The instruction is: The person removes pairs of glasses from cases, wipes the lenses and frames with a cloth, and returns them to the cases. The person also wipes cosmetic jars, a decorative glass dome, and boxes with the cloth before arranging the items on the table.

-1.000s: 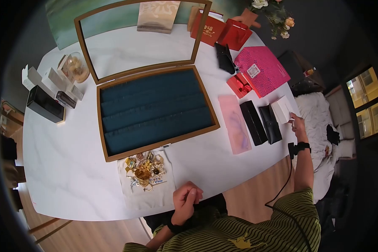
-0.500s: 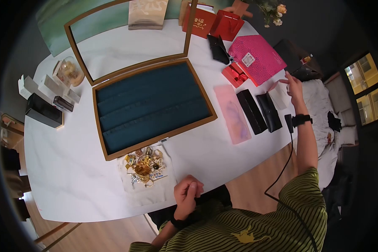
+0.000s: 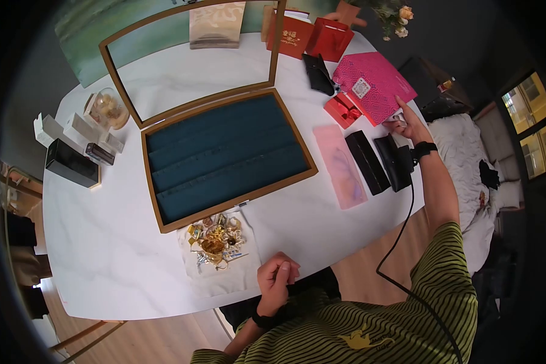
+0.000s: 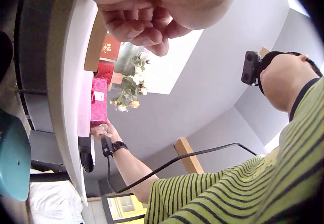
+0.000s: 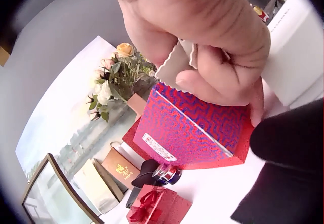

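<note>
Right hand (image 3: 409, 123): thumb and fingers clamped on one pale scalloped piece (image 5: 174, 69), held just above the one pink box (image 3: 376, 82); the fingers cover part of it. Left hand (image 3: 275, 282): fingers loosely curled, holding nothing, at the table's near edge. Lettering: one white box (image 5: 298, 46) beside the right hand, seemingly ending "ANEL"; the pink box's single label (image 3: 361, 88), too small to read; gold characters on the red card (image 3: 291, 37), illegible. Nearby: one red box (image 3: 343, 110) with bow, two long black cases (image 3: 367, 162), one pink case (image 3: 340, 167), one red bag (image 3: 329, 39). Further left: one wooden case (image 3: 236, 202), lid raised; below it, one jewellery pile (image 3: 215, 244) on cloth (image 3: 215, 283).
</note>
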The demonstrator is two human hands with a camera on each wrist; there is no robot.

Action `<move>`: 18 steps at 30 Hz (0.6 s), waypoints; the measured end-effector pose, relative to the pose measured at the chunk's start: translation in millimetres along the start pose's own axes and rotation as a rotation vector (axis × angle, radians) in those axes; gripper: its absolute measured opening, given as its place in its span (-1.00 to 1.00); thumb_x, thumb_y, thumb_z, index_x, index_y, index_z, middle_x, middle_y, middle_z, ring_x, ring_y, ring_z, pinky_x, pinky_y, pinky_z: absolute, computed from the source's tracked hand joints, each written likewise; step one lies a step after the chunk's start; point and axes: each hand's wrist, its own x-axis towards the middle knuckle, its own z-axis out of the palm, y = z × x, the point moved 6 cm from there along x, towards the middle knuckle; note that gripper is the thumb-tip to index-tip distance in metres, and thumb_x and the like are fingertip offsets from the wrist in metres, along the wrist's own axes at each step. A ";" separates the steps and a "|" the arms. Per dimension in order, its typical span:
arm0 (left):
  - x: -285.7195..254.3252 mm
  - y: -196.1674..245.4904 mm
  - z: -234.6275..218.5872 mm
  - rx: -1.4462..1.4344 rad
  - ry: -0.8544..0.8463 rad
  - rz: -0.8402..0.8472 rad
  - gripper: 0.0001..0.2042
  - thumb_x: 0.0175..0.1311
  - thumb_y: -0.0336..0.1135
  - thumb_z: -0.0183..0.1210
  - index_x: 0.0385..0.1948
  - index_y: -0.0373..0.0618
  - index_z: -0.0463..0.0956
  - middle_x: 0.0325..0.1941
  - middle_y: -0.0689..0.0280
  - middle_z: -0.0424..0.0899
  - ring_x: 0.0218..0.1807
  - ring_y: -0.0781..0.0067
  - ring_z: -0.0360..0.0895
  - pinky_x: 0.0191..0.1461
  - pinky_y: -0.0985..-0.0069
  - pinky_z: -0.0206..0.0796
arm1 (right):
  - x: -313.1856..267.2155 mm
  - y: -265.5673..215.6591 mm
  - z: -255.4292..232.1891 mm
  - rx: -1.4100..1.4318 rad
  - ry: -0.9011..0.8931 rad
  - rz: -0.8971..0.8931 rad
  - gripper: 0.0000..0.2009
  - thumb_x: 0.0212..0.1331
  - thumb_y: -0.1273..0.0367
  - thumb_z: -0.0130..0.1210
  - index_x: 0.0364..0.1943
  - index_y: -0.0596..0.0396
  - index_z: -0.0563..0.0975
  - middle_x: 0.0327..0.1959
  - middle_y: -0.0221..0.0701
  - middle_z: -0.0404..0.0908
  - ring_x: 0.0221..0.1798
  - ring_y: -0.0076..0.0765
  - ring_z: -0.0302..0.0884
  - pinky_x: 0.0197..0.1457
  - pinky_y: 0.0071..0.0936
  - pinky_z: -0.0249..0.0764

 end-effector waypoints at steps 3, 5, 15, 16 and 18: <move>-0.4 -1.3 -0.9 0.017 0.007 0.012 -0.79 0.33 -0.51 -0.14 -0.49 -0.30 0.47 -0.53 0.29 0.46 -0.64 0.68 0.25 -0.55 0.70 0.11 | 3.3 8.9 9.1 0.200 -0.080 0.060 -0.50 0.05 -0.11 0.17 -0.16 -0.05 0.40 -0.45 -0.31 0.58 -0.66 -0.47 0.45 -0.84 -0.85 0.05; -0.5 -1.9 -1.1 0.009 0.003 0.014 -0.79 0.33 -0.51 -0.14 -0.49 -0.30 0.47 -0.52 0.29 0.47 -0.64 0.68 0.25 -0.55 0.70 0.11 | -7.7 10.1 18.8 0.238 -0.032 0.069 -0.50 0.02 -0.10 0.21 -0.14 -0.06 0.39 -0.44 -0.29 0.58 -0.66 -0.47 0.44 -0.83 -0.86 0.06; -1.9 -1.5 -1.7 0.004 0.003 0.028 -0.78 0.34 -0.50 -0.13 -0.49 -0.29 0.46 -0.52 0.29 0.47 -0.65 0.69 0.25 -0.55 0.69 0.10 | 4.2 16.8 7.0 0.259 0.101 0.055 -0.51 -0.08 -0.15 0.25 -0.27 -0.14 0.42 -0.55 -0.39 0.48 -0.72 -0.64 0.16 -0.76 -0.86 -0.02; -2.2 -2.1 -2.3 0.002 0.001 0.032 -0.78 0.34 -0.50 -0.13 -0.49 -0.29 0.46 -0.52 0.29 0.47 -0.65 0.69 0.25 -0.55 0.69 0.10 | -0.6 17.0 12.0 0.258 0.100 0.050 -0.51 -0.08 -0.15 0.25 -0.27 -0.14 0.42 -0.55 -0.39 0.48 -0.72 -0.64 0.16 -0.76 -0.86 -0.02; -2.7 -4.2 -3.9 -0.011 -0.003 0.041 -0.78 0.35 -0.48 -0.13 -0.49 -0.29 0.46 -0.53 0.29 0.47 -0.64 0.69 0.25 -0.54 0.69 0.11 | -5.0 18.5 25.7 0.248 0.031 0.112 -0.51 -0.08 -0.18 0.22 -0.34 -0.13 0.43 -0.58 -0.44 0.48 -0.72 -0.63 0.17 -0.75 -0.86 -0.02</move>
